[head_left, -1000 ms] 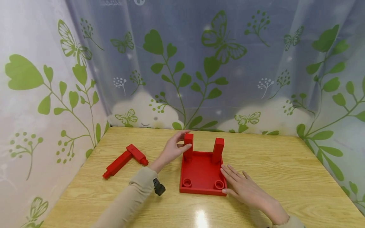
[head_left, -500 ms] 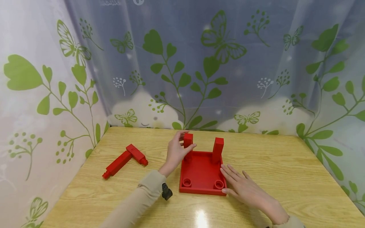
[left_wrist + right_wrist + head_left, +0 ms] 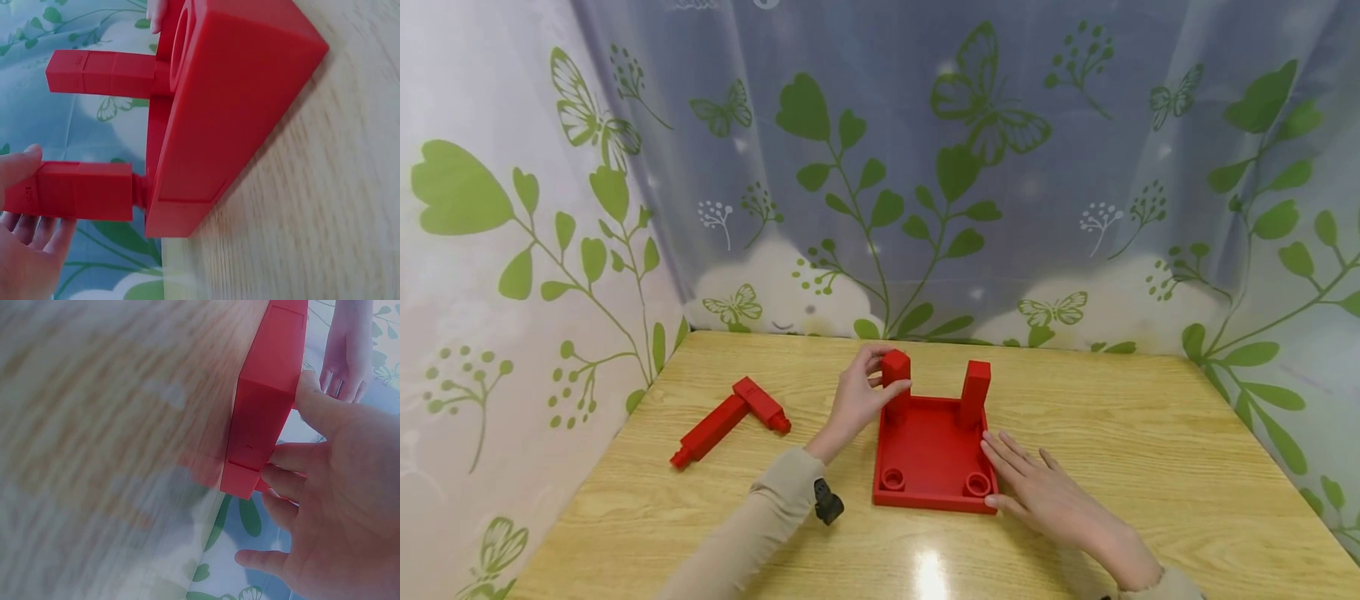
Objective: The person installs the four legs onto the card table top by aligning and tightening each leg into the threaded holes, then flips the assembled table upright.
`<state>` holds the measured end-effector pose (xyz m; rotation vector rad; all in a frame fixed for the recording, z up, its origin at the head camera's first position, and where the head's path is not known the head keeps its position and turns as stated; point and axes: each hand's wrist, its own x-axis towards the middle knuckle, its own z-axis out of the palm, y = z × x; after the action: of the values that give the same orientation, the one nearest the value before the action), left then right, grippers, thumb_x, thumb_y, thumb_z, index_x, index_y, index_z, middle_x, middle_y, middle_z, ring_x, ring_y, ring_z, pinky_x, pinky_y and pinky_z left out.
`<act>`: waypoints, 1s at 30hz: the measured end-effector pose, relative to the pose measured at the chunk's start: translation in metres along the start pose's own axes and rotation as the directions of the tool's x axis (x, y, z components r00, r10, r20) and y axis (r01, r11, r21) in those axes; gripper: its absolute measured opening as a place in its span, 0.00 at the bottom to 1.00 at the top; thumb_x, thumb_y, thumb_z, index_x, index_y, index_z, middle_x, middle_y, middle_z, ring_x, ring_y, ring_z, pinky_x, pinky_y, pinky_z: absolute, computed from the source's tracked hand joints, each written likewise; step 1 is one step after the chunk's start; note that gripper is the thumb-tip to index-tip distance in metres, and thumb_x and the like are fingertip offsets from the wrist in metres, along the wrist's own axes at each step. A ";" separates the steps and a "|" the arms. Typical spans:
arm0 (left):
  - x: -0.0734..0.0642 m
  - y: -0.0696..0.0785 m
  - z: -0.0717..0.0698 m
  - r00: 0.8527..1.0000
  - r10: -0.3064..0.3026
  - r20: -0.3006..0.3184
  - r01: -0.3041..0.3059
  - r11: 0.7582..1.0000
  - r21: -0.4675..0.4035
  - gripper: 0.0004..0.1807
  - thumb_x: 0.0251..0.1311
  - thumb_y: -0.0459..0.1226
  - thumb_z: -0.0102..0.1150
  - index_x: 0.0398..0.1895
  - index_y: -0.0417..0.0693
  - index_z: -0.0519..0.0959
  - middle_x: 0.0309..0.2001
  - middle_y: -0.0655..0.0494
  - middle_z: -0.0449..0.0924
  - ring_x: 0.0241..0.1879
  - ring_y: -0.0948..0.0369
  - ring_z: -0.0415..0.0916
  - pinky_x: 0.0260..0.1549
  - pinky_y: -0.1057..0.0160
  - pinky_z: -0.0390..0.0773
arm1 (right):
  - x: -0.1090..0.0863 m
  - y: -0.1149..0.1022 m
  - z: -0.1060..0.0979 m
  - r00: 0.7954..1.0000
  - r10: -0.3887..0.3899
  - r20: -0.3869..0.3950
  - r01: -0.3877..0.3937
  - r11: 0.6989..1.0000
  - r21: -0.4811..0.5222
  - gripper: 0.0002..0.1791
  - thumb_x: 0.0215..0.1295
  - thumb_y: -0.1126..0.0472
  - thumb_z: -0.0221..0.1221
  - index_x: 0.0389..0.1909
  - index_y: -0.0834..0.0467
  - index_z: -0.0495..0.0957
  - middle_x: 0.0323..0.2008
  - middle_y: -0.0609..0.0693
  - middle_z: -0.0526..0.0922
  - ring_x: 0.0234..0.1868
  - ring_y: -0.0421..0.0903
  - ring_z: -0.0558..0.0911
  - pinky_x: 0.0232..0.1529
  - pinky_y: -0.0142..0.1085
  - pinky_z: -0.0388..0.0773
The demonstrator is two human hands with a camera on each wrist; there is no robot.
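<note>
A square red tray-like base (image 3: 917, 454) with a raised rim lies on the table, round sockets in its two near corners. My left hand (image 3: 854, 396) grips an upright red leg (image 3: 897, 383) at the base's far left corner, thumb on one side and fingers on the other. In the left wrist view a narrow neck shows between that leg (image 3: 87, 190) and the base. Another red leg (image 3: 975, 392) stands in the far right corner. My right hand (image 3: 1048, 496) rests with straight, spread fingers against the base's right rim, as the right wrist view also shows.
Two loose red legs with threaded-looking ends lie at the left of the wooden table, one leg (image 3: 762, 406) touching the end of the other leg (image 3: 711, 432). A patterned curtain (image 3: 917, 183) hangs behind the table's far edge.
My left hand has shifted and turned around the far left leg, and that leg has rotated, its top now cornerwise. The right hand and the base stay about where they were.
</note>
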<state>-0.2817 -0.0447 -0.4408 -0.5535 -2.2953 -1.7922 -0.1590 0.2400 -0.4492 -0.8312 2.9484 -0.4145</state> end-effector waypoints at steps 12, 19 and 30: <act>0.010 -0.005 -0.014 0.995 0.035 0.095 -0.036 0.999 0.011 0.32 0.57 0.28 0.71 0.67 0.42 0.74 0.60 0.44 0.78 0.59 0.49 0.78 0.53 0.56 0.83 | 0.000 0.001 -0.001 1.000 0.006 0.004 -0.006 1.000 -0.001 0.40 0.76 0.39 0.50 0.78 0.61 0.58 0.79 0.57 0.56 0.78 0.60 0.57 0.68 0.71 0.56; 0.014 -0.010 -0.019 0.973 0.090 0.215 -0.089 0.996 -0.016 0.31 0.62 0.25 0.64 0.70 0.39 0.71 0.67 0.39 0.72 0.63 0.47 0.74 0.57 0.51 0.80 | 0.000 0.001 0.000 1.000 -0.003 -0.008 0.003 1.000 -0.011 0.40 0.76 0.39 0.50 0.78 0.61 0.59 0.78 0.57 0.57 0.77 0.60 0.58 0.67 0.71 0.58; 0.005 -0.003 -0.004 0.992 0.052 0.116 -0.061 0.995 0.077 0.36 0.59 0.35 0.73 0.71 0.44 0.69 0.64 0.46 0.74 0.62 0.49 0.73 0.60 0.46 0.78 | 0.001 0.000 0.000 1.000 0.010 0.011 -0.010 1.000 0.006 0.41 0.76 0.39 0.50 0.78 0.61 0.58 0.79 0.57 0.56 0.78 0.61 0.57 0.68 0.72 0.56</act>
<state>-0.2882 -0.0482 -0.4402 -0.7170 -2.3882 -1.6755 -0.1598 0.2402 -0.4489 -0.8156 2.9380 -0.4168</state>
